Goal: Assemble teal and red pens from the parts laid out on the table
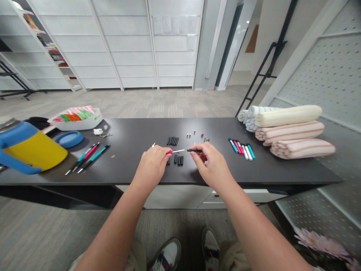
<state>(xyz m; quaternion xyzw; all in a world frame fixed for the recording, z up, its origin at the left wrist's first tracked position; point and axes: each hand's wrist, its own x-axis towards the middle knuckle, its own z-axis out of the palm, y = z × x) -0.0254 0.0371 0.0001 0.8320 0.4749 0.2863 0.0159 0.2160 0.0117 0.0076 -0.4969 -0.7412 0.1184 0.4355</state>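
Over the middle of the desk, my left hand point(152, 163) pinches a red pen barrel point(169, 152) with a thin white refill point(178, 151) sticking out to the right. A black pen barrel point(194, 150) is held between the fingers of my right hand point(212, 162), its end pointing at the refill tip with a small gap between them. Beneath and beyond the hands lie short black grips point(179, 160) and a row of black tubes point(172, 141). Small silver pieces point(188, 136) and a red one point(202, 134) are scattered further back.
Assembled pens point(86, 157) lie at the left, near a yellow-and-blue jug point(36, 146), a blue lid point(69, 139) and a white basket point(97, 118) of colourful items. At the right are teal, red and white pen barrels point(241, 149) and rolled towels point(301, 148).
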